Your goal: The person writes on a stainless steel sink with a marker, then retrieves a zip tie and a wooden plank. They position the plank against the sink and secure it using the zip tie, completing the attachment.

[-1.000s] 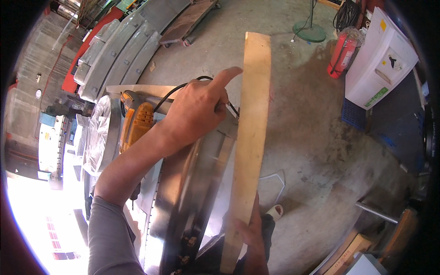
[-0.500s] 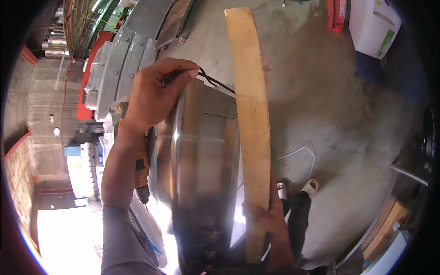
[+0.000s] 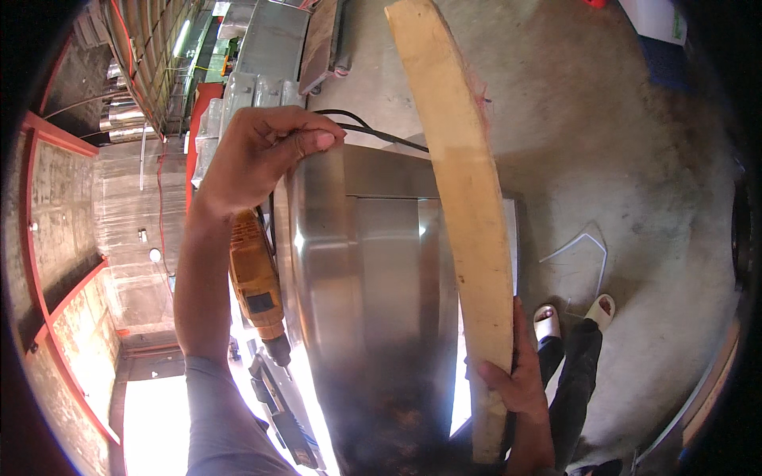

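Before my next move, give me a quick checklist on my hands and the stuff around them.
1. Right hand gripping the wooden board: ok, at its lower end.
2. Left hand pinching the black cable: cannot tell; the fingertips are right by it.
3. Cable fully in sight: not ok, it passes behind the board.
4. Yellow drill out of both hands: ok.
5. Floor near the feet clear: not ok, a bent white strip lies there.

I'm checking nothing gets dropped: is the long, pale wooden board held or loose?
Held: the bare right hand grips the long, pale wooden board near its lower end, thumb across its face.
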Motion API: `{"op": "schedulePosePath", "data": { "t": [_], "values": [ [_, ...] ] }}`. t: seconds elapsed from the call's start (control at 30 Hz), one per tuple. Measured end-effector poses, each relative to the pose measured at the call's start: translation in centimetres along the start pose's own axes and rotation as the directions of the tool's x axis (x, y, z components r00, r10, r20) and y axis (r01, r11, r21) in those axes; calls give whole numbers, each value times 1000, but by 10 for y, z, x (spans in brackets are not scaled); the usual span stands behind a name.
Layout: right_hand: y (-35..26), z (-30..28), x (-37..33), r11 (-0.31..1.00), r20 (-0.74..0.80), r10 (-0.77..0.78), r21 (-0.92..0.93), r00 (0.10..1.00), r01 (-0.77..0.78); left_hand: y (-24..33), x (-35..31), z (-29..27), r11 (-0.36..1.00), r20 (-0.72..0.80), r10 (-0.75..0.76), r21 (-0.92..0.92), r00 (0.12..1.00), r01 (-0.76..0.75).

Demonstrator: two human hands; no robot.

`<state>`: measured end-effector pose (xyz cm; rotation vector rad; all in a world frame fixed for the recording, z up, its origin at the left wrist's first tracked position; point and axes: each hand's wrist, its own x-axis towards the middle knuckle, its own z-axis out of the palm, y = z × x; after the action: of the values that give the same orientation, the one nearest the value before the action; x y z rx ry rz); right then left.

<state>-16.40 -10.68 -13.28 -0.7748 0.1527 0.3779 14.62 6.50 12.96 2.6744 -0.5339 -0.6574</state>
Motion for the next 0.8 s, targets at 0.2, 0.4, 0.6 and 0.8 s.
{"op": "schedulePosePath", "data": {
  "t": [0.2, 0.4, 0.6, 0.8],
  "values": [
    [-6, 4, -3, 997, -6, 71, -33, 997, -71, -5, 18, -12, 992, 197, -4, -123, 980, 28],
    [-5, 11, -5, 993, 37, 66, -98, 997, -62, -7, 38, -20, 987, 346, 50, -161, 937, 7],
    [-3, 16, -6, 990, 28, 61, -127, 998, -57, -14, 43, -24, 972, 348, 15, -225, 937, 68],
    [-4, 19, -8, 978, 28, 109, -181, 994, -103, -11, 44, -28, 971, 425, 33, -229, 904, 72]
  ]
}}
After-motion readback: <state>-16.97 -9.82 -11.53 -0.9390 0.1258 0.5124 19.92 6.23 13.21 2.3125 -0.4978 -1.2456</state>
